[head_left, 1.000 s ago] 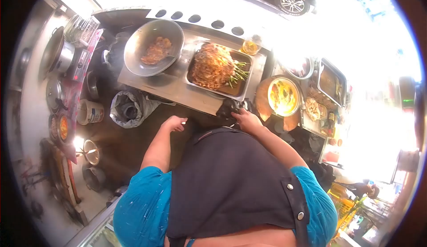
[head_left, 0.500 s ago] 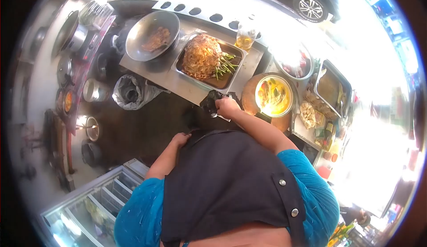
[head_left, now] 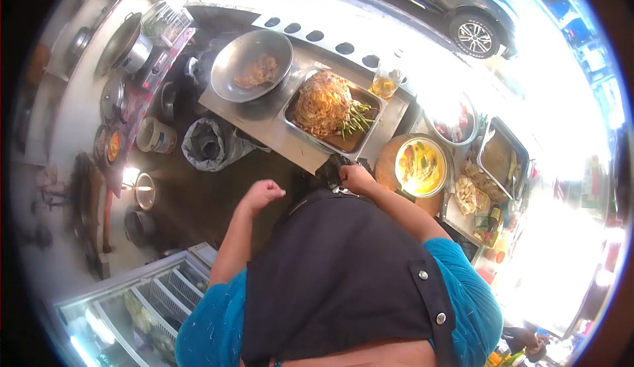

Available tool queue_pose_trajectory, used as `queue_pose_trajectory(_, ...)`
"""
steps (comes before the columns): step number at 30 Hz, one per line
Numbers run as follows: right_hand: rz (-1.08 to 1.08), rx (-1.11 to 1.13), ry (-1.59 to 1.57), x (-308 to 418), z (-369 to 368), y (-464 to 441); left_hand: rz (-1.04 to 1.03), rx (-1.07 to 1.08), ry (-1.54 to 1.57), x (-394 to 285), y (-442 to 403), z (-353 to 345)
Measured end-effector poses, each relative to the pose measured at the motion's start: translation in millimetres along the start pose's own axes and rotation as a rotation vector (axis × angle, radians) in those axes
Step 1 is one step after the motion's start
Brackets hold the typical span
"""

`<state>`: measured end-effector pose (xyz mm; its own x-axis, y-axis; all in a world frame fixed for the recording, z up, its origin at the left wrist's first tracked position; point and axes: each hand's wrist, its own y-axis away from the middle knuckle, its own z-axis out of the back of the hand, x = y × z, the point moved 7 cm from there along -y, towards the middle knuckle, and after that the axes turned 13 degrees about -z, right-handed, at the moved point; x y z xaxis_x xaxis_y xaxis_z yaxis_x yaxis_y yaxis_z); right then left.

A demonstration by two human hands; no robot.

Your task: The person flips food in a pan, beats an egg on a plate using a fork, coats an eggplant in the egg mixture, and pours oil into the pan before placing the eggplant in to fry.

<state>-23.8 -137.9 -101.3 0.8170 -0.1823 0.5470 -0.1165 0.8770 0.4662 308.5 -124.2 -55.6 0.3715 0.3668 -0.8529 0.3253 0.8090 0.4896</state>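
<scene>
My right hand (head_left: 357, 179) is closed around part of a black plastic bag (head_left: 327, 171), close against the dark apron (head_left: 343, 268) and just below the counter's front edge. My left hand (head_left: 260, 196) is raised to the left of the apron, over the dark floor, its fingers curled together with nothing visible in them. Beyond the bag, a metal tray (head_left: 305, 136) holds a large mound of browned shredded food (head_left: 323, 103) and green stalks (head_left: 356, 119). To the right of my right hand, a pot of yellow food (head_left: 421, 167) stands on a round wooden board (head_left: 389, 162).
A wide metal bowl (head_left: 231, 63) with browned food sits at the counter's left. An oil container (head_left: 385, 86) stands behind the tray. A lined bin (head_left: 205, 144) is on the floor at left. A glass-topped freezer (head_left: 158, 301) is at lower left, and an oblong pan (head_left: 502, 155) at right.
My left hand has lifted away from the apron's edge and moved up. My right hand keeps its hold on the bag. The view has shifted, so the counter appears lower and farther right.
</scene>
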Motion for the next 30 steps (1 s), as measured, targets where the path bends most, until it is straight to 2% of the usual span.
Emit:
queue_pose_trajectory(1,-0.017,0.070,-0.008,2,-1,-2,-0.221,0.056,0.166,-46,-4,8)
queue_pose_trajectory(3,-0.045,0.086,-0.007,7,3,-2,-0.434,0.161,0.165,-180,30,21)
queue_pose_trajectory(4,-0.051,0.091,-0.009,7,4,-2,-0.688,0.177,-0.080,-238,50,28)
queue_pose_trajectory(6,-0.042,0.089,-0.038,1,0,-6,-0.993,0.324,-0.258,-356,127,17)
queue_pose_trajectory(9,-0.037,0.085,-0.045,-2,-5,-9,-1.675,0.975,-0.153,-424,225,-1)
queue_pose_trajectory(10,-0.044,0.088,-0.023,-4,-8,-11,-1.719,1.276,-0.182,-424,261,-3)
queue_pose_trajectory(12,-0.062,0.111,-0.011,0,-5,-9,-1.667,1.586,-0.145,-439,306,-14)
queue_pose_trajectory(19,-0.051,0.134,0.039,5,-5,-12,-1.694,1.652,-0.225,-447,317,-2)
queue_pose_trajectory(22,-0.053,0.139,0.035,2,-6,-15,-1.672,1.610,-0.118,-440,311,-2)
queue_pose_trajectory(24,-0.083,0.152,-0.005,-1,-8,-16,-1.670,1.444,-0.064,-441,299,-5)
queue_pose_trajectory(28,-0.079,0.160,0.028,-5,-13,-18,-1.707,1.358,-0.056,-440,287,-8)
queue_pose_trajectory(30,-0.072,0.134,0.045,-4,-11,-19,-1.698,1.481,0.030,-439,290,-7)
